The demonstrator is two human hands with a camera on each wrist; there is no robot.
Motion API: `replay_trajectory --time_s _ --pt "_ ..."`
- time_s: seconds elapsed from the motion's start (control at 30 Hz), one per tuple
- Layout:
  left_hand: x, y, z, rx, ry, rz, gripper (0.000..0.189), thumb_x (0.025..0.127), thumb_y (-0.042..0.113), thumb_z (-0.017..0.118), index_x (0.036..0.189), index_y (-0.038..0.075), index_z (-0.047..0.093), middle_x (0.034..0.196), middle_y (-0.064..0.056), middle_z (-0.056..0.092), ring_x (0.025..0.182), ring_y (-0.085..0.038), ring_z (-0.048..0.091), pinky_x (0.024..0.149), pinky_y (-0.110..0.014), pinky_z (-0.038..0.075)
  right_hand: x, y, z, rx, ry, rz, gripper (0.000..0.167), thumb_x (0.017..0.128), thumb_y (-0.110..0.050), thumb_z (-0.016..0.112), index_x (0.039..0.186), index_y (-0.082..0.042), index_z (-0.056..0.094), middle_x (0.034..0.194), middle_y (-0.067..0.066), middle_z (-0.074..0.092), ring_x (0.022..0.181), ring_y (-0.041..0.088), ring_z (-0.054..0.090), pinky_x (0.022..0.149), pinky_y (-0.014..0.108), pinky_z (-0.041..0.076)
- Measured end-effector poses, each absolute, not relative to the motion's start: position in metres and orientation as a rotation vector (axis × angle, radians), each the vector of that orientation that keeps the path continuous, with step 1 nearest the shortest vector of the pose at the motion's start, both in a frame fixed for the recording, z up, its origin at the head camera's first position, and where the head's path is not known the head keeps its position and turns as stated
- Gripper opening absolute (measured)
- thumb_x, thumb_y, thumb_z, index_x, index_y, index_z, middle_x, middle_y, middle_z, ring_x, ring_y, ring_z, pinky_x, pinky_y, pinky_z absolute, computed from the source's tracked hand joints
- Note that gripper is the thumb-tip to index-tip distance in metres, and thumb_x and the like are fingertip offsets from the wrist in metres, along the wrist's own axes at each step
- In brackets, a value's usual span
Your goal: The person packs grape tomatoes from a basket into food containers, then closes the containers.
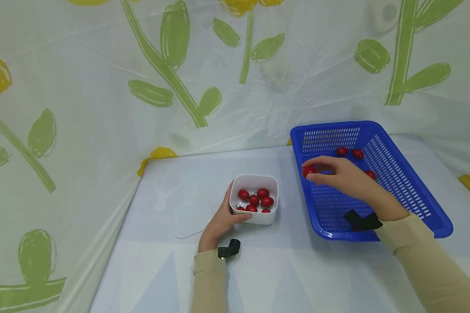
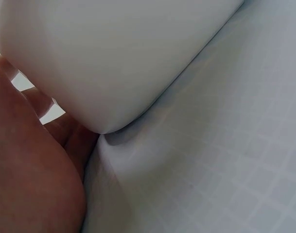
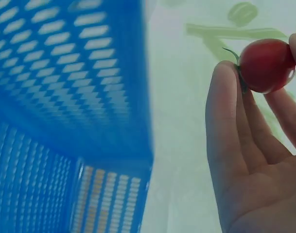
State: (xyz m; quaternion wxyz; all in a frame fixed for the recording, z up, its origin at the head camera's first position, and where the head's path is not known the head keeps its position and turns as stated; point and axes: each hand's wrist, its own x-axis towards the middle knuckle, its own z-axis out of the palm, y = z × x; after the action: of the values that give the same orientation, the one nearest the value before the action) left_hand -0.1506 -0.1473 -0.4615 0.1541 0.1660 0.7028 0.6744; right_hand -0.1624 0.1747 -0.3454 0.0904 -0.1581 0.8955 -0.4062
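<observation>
My right hand (image 1: 348, 177) pinches a red cherry tomato (image 1: 307, 171) between thumb and fingertips, above the left rim of the blue basket (image 1: 304, 195). In the right wrist view this cherry tomato (image 3: 266, 65) shows a thin green stem, and the basket wall (image 3: 130, 97) stands beside the hand. My left hand (image 1: 220, 221) grips a small white square container (image 1: 263, 218), thumb at its front edge and fingers along its left side. Several cherry tomatoes (image 1: 253, 200) lie in the container. The left wrist view shows the container's smooth outer wall (image 2: 109, 53) close up.
A few more cherry tomatoes (image 1: 358, 154) lie in the basket, partly hidden by my right arm. Both containers stand on a pale patterned tablecloth (image 1: 266, 265). A flower-printed sheet (image 1: 102, 87) hangs behind the table and along its left side.
</observation>
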Motion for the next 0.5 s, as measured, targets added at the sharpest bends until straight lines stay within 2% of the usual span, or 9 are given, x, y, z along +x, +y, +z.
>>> replay_trajectory --time_s 0.33,0.5 --pt "-0.150 -0.147 -0.461 0.453 2.033 1.931 0.098 0.074 0.010 0.072 0.144 0.028 0.006 0.143 -0.009 0.020 0.127 -0.029 0.022 0.091 -0.034 0.039 -0.154 0.149 -0.346 -0.537 2.618 -1.310 0.040 0.081 -0.045 0.060 0.115 -0.025 0.056 0.109 -0.004 0.058 0.100 0.016 0.054 0.081 0.039 0.047" --pt "-0.150 -0.147 -0.463 0.465 2.030 1.926 0.098 0.074 0.010 0.072 0.144 0.029 0.006 0.143 -0.009 0.019 0.127 -0.029 0.022 0.091 -0.032 0.039 -0.148 0.136 -0.349 -0.530 2.568 -1.386 0.040 0.079 -0.044 0.062 0.113 -0.025 0.057 0.107 -0.003 0.058 0.096 0.016 0.057 0.077 0.035 0.049"
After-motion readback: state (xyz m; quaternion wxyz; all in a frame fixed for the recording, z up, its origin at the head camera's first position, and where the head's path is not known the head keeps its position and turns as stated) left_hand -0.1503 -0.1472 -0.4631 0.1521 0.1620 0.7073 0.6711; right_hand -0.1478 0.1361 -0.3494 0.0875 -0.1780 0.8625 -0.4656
